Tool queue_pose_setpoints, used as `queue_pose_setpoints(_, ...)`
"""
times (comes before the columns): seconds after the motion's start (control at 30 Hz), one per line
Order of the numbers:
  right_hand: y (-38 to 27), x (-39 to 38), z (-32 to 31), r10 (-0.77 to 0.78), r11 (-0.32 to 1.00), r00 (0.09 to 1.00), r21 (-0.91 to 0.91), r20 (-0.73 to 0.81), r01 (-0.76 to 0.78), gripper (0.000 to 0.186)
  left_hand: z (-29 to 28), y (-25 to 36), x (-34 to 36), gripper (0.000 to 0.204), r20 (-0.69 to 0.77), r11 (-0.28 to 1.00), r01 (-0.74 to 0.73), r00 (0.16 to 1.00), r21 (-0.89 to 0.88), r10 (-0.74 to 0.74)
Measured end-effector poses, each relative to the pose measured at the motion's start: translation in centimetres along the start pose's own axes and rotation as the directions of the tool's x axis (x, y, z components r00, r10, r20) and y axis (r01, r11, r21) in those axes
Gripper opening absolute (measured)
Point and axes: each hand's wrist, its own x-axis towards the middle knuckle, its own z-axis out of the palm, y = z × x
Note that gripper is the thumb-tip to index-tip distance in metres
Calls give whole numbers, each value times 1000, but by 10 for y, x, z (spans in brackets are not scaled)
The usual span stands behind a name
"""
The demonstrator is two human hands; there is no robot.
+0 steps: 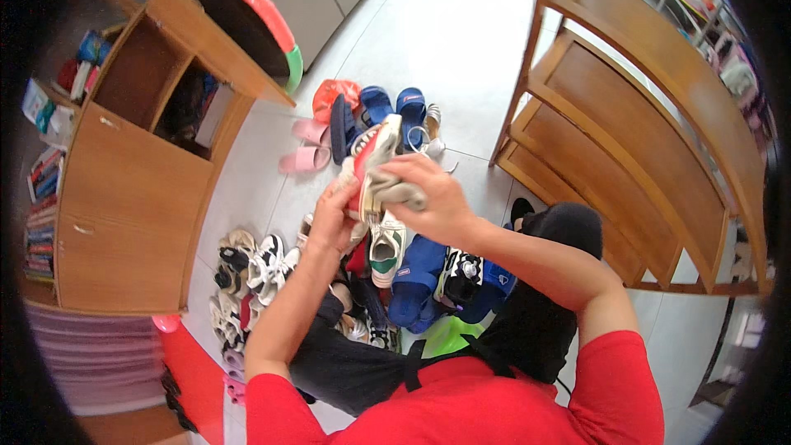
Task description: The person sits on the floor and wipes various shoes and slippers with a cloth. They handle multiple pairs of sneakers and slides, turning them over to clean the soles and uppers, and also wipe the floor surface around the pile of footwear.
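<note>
My left hand (334,210) is wrapped round a red and white sneaker (381,142), lifted above the pile of shoes with its toe pointing away from me. In my right hand (435,198) is a crumpled grey cloth (400,193), pressed against the sneaker's pale sole side. Part of the sneaker is hidden behind my fingers and the cloth. Just below my hands lie a white sneaker with a green heel (386,252), blue slippers (414,280) and a black and white shoe (463,274).
More shoes (268,268) cluster at the left. Beyond my hands are pink slippers (305,158), blue slides (410,105) and an orange bag (335,96). A wooden cabinet (124,206) stands left, wooden slatted furniture (614,140) right. A bright green item (451,336) lies near my lap.
</note>
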Motion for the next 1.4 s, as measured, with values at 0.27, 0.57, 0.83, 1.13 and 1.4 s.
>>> queue_pose_setpoints(0.27,41,33,-18,41,884,990,-457,-135,-98,28,40,-2,-73,33,71,978,-167,985,128,159)
queue_pose_setpoints(0.57,14,2,5,369,920,929,-144,2,-365,44,26,-15,-48,28,-9,970,-223,974,95,225)
queue_pose_setpoints(0.83,22,34,-13,246,955,928,-95,-281,-282,41,39,5,-50,48,69,970,-180,979,-161,193)
queue_pose_setpoints(1.13,-4,-7,14,337,940,941,-38,-39,-338,51,14,-12,-42,49,-45,930,-53,998,-364,39)
queue_pose_setpoints(1.4,35,53,-38,476,839,810,-101,-342,-535,43,36,-9,-55,63,121,970,-58,989,-238,89)
